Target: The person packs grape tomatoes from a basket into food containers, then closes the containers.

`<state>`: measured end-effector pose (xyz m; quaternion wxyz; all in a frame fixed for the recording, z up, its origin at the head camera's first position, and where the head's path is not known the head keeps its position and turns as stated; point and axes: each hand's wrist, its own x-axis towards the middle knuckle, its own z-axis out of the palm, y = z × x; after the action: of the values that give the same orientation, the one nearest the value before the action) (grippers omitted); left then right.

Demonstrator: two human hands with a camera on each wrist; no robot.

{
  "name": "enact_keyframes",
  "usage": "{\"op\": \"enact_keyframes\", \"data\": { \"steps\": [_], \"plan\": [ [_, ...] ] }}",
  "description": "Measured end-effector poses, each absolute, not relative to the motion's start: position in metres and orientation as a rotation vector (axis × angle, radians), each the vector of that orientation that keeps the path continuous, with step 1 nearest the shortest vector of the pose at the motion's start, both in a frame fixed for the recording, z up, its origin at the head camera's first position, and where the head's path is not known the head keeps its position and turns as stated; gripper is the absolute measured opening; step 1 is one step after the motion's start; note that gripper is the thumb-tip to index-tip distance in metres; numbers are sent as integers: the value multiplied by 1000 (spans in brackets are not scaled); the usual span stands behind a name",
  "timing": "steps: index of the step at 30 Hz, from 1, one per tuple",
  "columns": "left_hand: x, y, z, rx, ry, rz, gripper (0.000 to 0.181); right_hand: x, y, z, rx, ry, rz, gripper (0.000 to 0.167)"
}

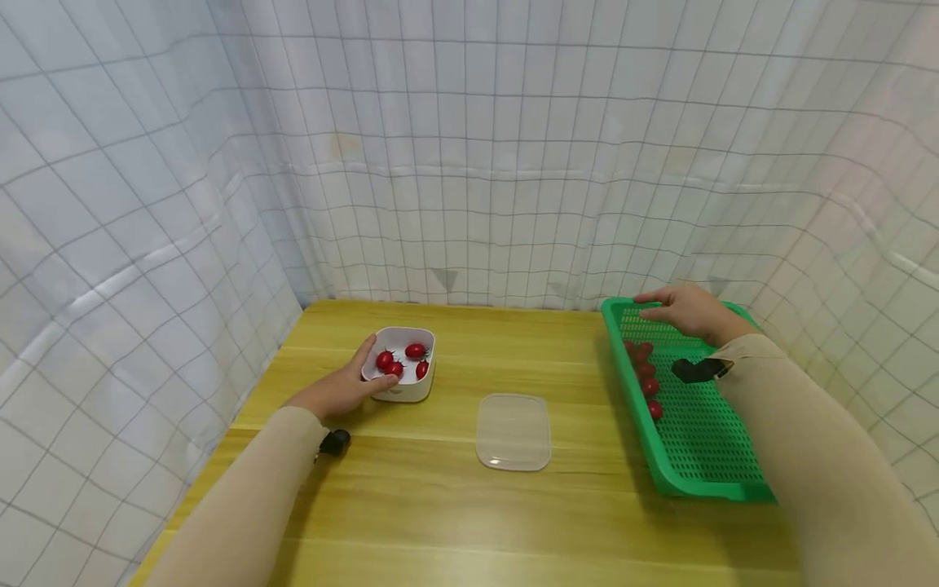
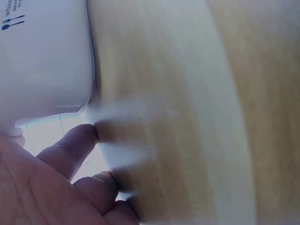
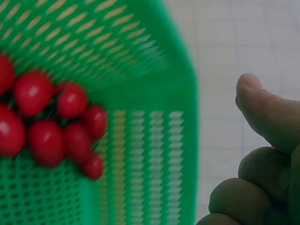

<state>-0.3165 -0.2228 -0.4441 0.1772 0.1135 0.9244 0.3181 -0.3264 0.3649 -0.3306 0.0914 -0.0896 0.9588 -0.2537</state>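
Observation:
A small white food container (image 1: 415, 392) stands on the left of the table with several cherry tomatoes (image 1: 415, 351) in it. My left hand (image 1: 345, 390) holds its left corner, thumb at the near rim and index finger along the side; in the left wrist view other fingertips (image 2: 86, 136) rest near the wood. Over the far end of the green basket (image 1: 649, 444), my right hand (image 1: 685, 310) hovers with bent, parted fingers and nothing between them. More cherry tomatoes (image 3: 47, 143) lie along the basket's left wall.
A flat translucent lid (image 1: 513, 432) lies on the wooden table (image 1: 440, 514) between container and basket. White gridded sheeting (image 1: 469, 163) rises behind the table and on both sides.

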Motion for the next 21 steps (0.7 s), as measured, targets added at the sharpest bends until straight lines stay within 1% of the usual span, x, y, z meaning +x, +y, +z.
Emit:
{"op": "enact_keyframes", "data": {
  "steps": [7, 14, 21],
  "plan": [
    [-314, -223, -445, 307, 2593, 926, 109, -319, 389, -358, -218, 2758, -801, 48],
    [-313, -223, -444, 306, 2591, 923, 108, -311, 398, -372, -302, 2618, -696, 46],
    [-312, -222, -440, 327, 2594, 918, 107, -303, 404, -384, -303, 2498, -726, 40]
  ]
}}
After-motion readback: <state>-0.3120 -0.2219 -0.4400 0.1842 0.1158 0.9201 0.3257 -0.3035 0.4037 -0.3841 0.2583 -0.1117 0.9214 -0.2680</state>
